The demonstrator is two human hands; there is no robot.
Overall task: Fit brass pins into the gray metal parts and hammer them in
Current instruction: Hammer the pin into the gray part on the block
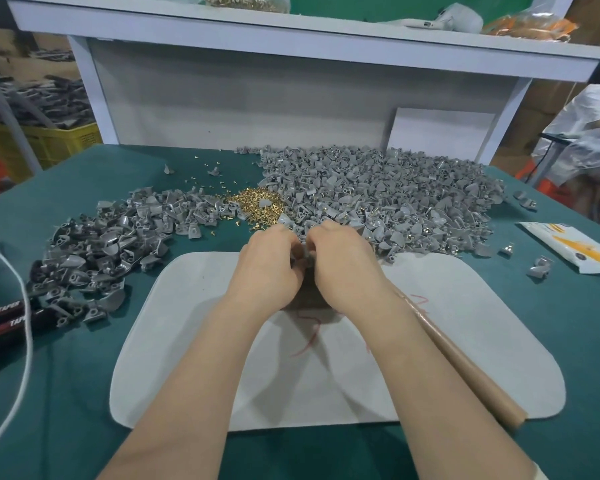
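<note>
Head view: both hands meet at the far edge of a white pad (187, 341) that lies on the green worktop (66, 410). The left hand (271, 268) and the right hand (343, 268) are knuckles up, fingers curled in toward each other, clenched round a gray metal part (302, 253) held between them; only a sliver of it shows between the fingertips, and whether a pin is in it is too small to tell.

Just beyond the hands sits a little pile of brass pins (257, 202), with stray pins scattered farther back on the worktop. To its right spreads a large heap of gray parts (395, 195), its near edge touching the pad; to its left lies a smaller heap (101, 244), darker in shade, running down toward the near left.

A brown wooden handle (465, 362) lies along the outer side of the right forearm, slanting across the pad to its near right corner – its upper end is hidden under the wrist. Red scribbles (309, 337) mark the pad below the hands.

At the left edge a white cord (25, 306) crosses a red-and-black tool (7, 317). On the right lies a white and yellow packet (575, 247), a few loose gray parts beside it. A white shelf (291, 26) stands over the back of the worktop
</note>
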